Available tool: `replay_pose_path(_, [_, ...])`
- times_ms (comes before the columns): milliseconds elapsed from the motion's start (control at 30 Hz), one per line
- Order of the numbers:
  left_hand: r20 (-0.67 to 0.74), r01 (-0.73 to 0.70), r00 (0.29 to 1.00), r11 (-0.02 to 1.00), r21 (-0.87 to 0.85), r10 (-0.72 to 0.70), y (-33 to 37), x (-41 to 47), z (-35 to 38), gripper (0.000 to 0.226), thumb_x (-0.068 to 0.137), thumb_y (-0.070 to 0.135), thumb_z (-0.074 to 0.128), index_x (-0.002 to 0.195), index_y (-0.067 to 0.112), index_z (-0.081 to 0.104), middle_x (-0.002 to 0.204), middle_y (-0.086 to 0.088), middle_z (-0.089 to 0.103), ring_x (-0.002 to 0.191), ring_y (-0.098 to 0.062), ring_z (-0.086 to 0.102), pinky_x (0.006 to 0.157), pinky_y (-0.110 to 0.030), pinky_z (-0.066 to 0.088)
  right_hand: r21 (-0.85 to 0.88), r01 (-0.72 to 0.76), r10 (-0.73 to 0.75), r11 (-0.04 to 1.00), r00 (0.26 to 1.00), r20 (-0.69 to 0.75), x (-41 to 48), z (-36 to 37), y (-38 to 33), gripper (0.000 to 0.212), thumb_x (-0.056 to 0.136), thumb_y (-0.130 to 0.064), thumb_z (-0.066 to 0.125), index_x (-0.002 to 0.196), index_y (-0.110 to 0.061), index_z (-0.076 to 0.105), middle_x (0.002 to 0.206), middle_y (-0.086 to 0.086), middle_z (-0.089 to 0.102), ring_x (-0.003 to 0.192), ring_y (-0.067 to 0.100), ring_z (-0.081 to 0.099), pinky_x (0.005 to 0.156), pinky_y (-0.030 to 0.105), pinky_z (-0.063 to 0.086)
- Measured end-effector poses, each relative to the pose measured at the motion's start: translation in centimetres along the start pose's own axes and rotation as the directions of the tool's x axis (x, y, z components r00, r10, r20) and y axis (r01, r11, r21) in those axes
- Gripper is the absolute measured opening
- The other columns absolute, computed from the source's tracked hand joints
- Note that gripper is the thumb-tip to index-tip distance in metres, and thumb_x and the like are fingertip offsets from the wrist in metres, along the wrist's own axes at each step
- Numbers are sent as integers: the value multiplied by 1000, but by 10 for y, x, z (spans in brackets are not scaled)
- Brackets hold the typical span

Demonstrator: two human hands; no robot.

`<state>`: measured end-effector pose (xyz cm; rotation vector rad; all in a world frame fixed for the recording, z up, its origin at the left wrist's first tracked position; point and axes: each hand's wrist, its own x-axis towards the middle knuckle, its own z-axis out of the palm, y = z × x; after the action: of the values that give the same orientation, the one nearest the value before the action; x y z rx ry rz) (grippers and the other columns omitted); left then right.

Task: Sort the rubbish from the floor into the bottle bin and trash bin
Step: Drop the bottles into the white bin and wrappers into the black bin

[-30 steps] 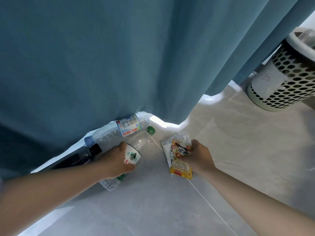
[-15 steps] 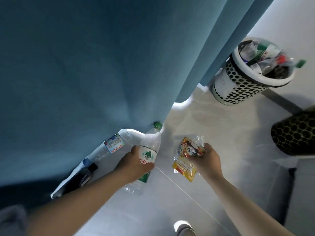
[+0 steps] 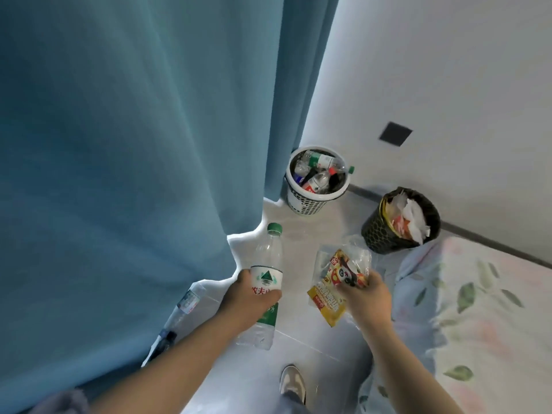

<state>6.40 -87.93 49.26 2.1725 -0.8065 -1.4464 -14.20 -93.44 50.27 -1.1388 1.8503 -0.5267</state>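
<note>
My left hand (image 3: pixel 249 298) grips a clear water bottle (image 3: pixel 268 264) with a green cap and a white and green label, held up off the floor. My right hand (image 3: pixel 369 295) pinches a yellow snack wrapper (image 3: pixel 331 289) with a panda print and clear plastic around it. Ahead by the curtain stands a white perforated bin (image 3: pixel 313 200) holding several bottles. To its right stands a black mesh bin (image 3: pixel 376 231) holding white paper and other rubbish. A clear bottle with a blue label (image 3: pixel 186 304) and a dark bottle (image 3: pixel 167 339) lie on the floor at the curtain's hem.
A blue curtain (image 3: pixel 143 144) fills the left side. A bed with a leaf-print sheet (image 3: pixel 478 309) takes the right. My shoe (image 3: pixel 292 383) is on the pale tiled floor. A white wall with a dark socket plate (image 3: pixel 395 133) is behind the bins.
I have risen and my view has lifted: both bins now show ahead. Both hands have come up off the floor with the bottle and the wrapper.
</note>
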Motion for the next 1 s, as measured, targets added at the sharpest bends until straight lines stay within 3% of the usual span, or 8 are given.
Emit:
replay_pose_path(267, [-26, -71, 997, 991, 115, 75, 154, -108, -14, 54, 76, 38, 70, 118, 16, 44, 100, 1, 56, 92, -22, 57, 72, -27, 46, 63, 34, -28, 997, 995, -96, -42, -141, -93, 27, 80, -18, 71, 100, -20, 52, 87, -3, 64, 80, 18, 65, 72, 35, 54])
replay_pose_path(433, [-46, -63, 997, 997, 51, 65, 205, -133, -5, 43, 78, 37, 70, 109, 13, 52, 84, 5, 55, 78, -15, 57, 54, -22, 41, 57, 65, -57, 996, 991, -125, -33, -189, -118, 31, 78, -18, 70, 106, -16, 57, 87, -2, 66, 83, 22, 66, 79, 46, 56])
replay_pose_path(533, [-44, -47, 998, 998, 36, 49, 223, -128, 3, 33, 81, 37, 67, 103, 14, 57, 80, 3, 60, 73, -14, 58, 54, -21, 41, 75, 70, -60, 995, 991, -123, -22, -206, -128, 31, 78, -14, 70, 107, -16, 58, 88, -2, 67, 86, 22, 66, 80, 45, 56])
replay_pose_path(633, [-43, -23, 999, 998, 53, 26, 238, -112, 10, 36, 79, 38, 68, 104, 15, 57, 82, 3, 61, 80, -18, 61, 61, -25, 45, 81, 83, -72, 993, 989, -131, -4, -215, -133, 37, 78, -13, 70, 113, -18, 57, 83, -10, 65, 85, 21, 65, 79, 41, 56])
replay_pose_path(767, [-3, -13, 1000, 997, 79, 13, 263, -74, 12, 36, 77, 34, 68, 103, 15, 53, 86, 2, 60, 78, -16, 57, 57, -25, 41, 71, 53, -42, 996, 988, -149, 31, -217, -141, 26, 79, -11, 68, 102, -16, 56, 84, -1, 64, 84, 23, 64, 73, 38, 54])
replay_pose_path(933, [90, -9, 996, 993, 115, -2, 297, -17, 4, 52, 64, 39, 67, 108, 16, 53, 92, -1, 63, 85, -18, 60, 67, -28, 48, 47, 7, 2, 999, 979, -206, 74, -211, -157, 26, 80, -14, 68, 102, -12, 55, 81, -2, 60, 73, 11, 57, 56, 25, 42])
replay_pose_path(1000, [105, -13, 994, 992, 124, 0, 308, 7, 2, 47, 71, 35, 68, 110, 16, 52, 90, 1, 60, 82, -16, 58, 62, -26, 45, 37, -30, 37, 999, 976, -215, 93, -206, -163, 25, 81, -15, 67, 103, -12, 54, 81, -2, 59, 73, 11, 57, 57, 26, 43])
